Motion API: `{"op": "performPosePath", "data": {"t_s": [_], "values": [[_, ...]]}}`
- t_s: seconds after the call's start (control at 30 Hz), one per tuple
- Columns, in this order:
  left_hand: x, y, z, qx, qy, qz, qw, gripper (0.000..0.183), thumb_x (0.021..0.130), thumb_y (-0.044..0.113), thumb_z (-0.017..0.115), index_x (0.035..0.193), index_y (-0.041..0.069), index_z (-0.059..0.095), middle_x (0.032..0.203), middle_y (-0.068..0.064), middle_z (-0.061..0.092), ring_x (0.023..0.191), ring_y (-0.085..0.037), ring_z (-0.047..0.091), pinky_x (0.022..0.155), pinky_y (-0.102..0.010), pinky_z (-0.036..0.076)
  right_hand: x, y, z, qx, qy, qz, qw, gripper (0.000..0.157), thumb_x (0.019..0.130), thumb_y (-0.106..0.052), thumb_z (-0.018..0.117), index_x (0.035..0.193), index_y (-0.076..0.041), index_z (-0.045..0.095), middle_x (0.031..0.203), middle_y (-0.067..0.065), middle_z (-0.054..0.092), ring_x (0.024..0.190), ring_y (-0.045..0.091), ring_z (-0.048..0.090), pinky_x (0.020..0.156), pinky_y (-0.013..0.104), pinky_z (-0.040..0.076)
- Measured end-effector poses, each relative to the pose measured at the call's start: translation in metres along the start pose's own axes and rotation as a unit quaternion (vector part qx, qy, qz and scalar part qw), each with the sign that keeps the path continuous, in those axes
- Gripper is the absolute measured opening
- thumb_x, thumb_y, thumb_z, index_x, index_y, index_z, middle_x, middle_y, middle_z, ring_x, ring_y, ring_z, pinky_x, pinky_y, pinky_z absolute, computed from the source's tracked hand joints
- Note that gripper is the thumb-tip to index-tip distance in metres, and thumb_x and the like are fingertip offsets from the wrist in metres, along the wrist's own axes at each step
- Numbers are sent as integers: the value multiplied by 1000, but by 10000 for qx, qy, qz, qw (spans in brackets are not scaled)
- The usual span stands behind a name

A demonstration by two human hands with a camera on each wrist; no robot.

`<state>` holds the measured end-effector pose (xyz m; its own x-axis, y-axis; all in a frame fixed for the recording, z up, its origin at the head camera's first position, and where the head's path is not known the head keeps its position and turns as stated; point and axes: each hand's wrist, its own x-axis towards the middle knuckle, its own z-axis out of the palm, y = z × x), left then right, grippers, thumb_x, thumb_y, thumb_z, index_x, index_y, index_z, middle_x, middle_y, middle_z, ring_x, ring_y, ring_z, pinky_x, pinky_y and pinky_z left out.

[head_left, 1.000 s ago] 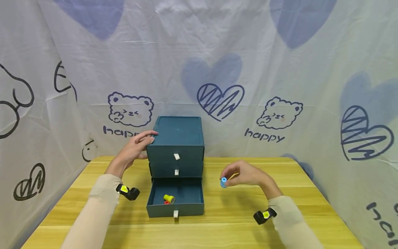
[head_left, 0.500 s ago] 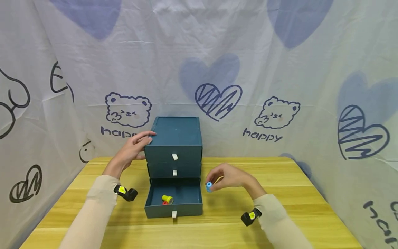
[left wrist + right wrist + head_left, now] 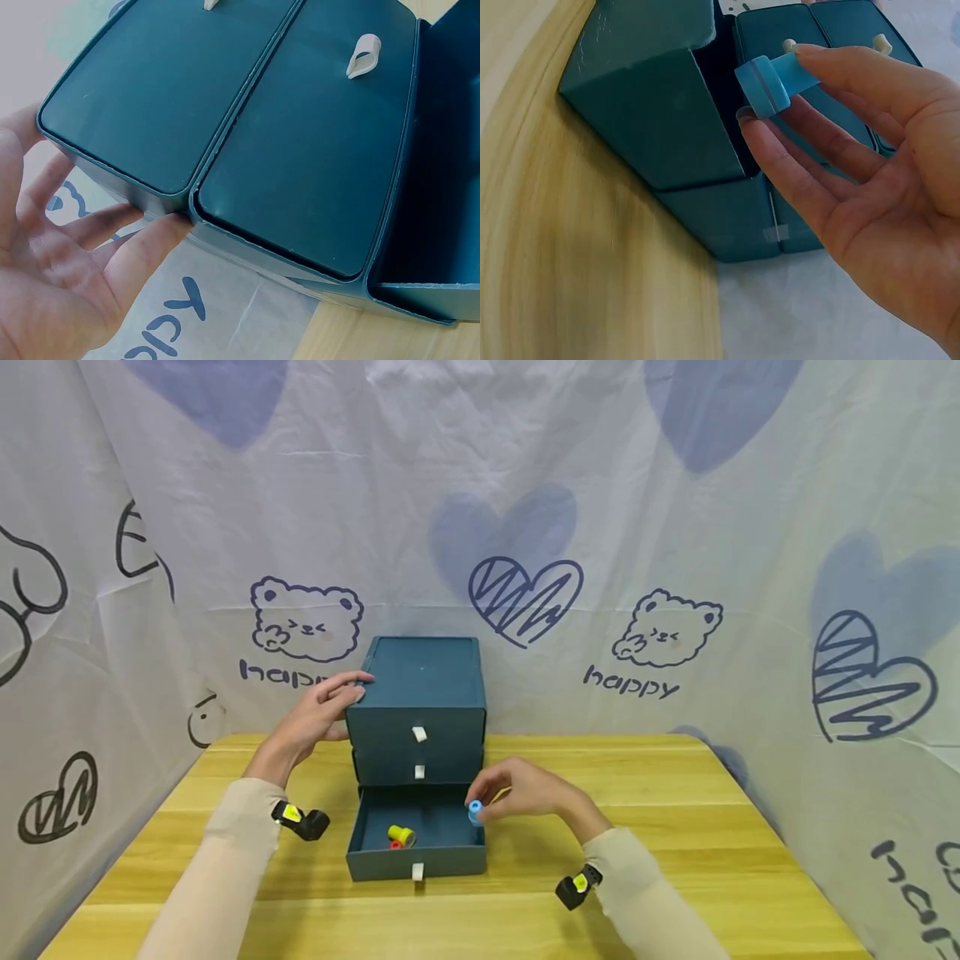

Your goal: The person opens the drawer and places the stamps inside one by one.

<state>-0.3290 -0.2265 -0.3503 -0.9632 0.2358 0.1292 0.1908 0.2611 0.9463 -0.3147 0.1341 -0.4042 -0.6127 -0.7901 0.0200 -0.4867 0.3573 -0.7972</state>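
Observation:
Between thumb and fingers my right hand (image 3: pixel 528 789) pinches a small blue stamp (image 3: pixel 476 812), a wide cap with a narrower handle. The stamp (image 3: pixel 769 82) hangs over the right side wall of the pulled-out bottom drawer (image 3: pixel 450 860) in the head view. Inside that drawer lie a yellow stamp (image 3: pixel 402 835) and a small red piece (image 3: pixel 395 845), partly hidden behind it. My left hand (image 3: pixel 315 718) rests against the left side and top edge of the dark teal drawer cabinet (image 3: pixel 423 672). In the left wrist view its fingers (image 3: pixel 105 225) are spread along the cabinet's side.
The upper drawer (image 3: pixel 390 731) and middle drawer (image 3: pixel 382 768) are closed, each with a white pull tab. A wooden table (image 3: pixel 637 843) carries the cabinet. Behind it hangs a pale printed cloth (image 3: pixel 540 693), with more cloth at both sides.
My right hand has moved left with the blue stamp, from beside the cabinet to over the open drawer's right edge. The left hand has stayed on the cabinet.

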Motion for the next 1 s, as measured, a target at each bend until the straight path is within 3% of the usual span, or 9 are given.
{"op": "performPosePath", "data": {"t_s": [0.57,1.0], "values": [[-2,-5,4,13,20,-145,9999,55,108,43,50,155,15,43,173,-14,15,153,-55,23,110,-71,41,15,5,13,-75,-193,-106,9997,23,91,-9,78,112,0,75,110,12,76,93,15,73,86,23,60],[0,1,0,-16,16,-68,10000,54,109,42,49,154,14,43,173,-14,17,153,-53,25,109,-69,43,26,2,14,-95,-93,44,9999,21,92,-10,77,111,-4,75,109,9,76,91,10,71,85,23,60]]}}
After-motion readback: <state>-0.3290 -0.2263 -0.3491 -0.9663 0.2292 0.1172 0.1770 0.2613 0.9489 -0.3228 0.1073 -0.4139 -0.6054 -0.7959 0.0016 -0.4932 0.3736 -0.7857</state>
